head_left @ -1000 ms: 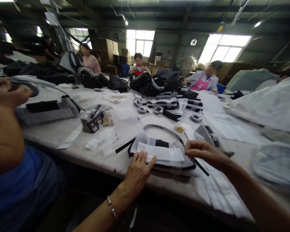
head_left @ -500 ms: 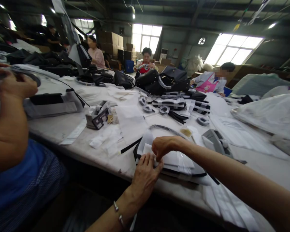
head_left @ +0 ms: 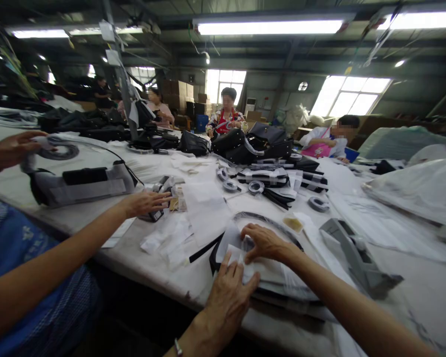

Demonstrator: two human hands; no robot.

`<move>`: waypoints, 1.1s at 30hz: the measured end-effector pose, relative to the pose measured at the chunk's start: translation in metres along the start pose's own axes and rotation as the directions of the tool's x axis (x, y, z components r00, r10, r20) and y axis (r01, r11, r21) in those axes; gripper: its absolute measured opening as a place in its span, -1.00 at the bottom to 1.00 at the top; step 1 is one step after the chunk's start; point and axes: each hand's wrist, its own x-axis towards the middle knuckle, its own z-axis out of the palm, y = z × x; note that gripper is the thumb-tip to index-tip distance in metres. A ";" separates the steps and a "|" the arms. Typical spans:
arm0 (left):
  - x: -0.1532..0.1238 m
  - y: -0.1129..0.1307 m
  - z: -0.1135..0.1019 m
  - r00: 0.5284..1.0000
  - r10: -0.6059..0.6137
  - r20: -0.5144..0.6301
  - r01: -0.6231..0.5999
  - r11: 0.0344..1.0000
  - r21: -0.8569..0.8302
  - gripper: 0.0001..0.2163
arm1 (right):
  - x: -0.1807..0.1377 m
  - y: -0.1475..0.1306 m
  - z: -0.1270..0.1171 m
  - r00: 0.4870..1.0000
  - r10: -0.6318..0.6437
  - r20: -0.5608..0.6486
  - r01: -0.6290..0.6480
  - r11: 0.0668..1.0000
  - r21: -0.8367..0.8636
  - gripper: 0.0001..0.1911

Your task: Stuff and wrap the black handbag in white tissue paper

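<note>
A flat dark-edged bag lies at the front of the table, covered with white paper and clear film. My left hand rests on its near left part, fingers stretched out over a small white sheet. Just beyond, my right hand is open, with thumb and fingers curved apart over a greyish, shiny piece that I cannot make out clearly. Behind both hands arches a film-wrapped strap. A black strip sticks out at the left.
A grey tape dispenser stands right of the bag. At left, a co-worker's hand reaches over a small box, beside a wrapped bag. Wrapped coils and black bags lie farther back on the white table.
My right hand has opened from a closed pinch. My left hand stays flat on the paper. The co-worker's arm now stretches toward the small box, and the camera view has tilted up.
</note>
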 end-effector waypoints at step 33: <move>0.077 -0.125 -0.011 0.951 -0.144 0.274 0.275 0.799 -0.535 -0.77 | -0.006 -0.036 0.127 0.865 -0.027 -0.501 -0.064 0.985 -0.163 -0.41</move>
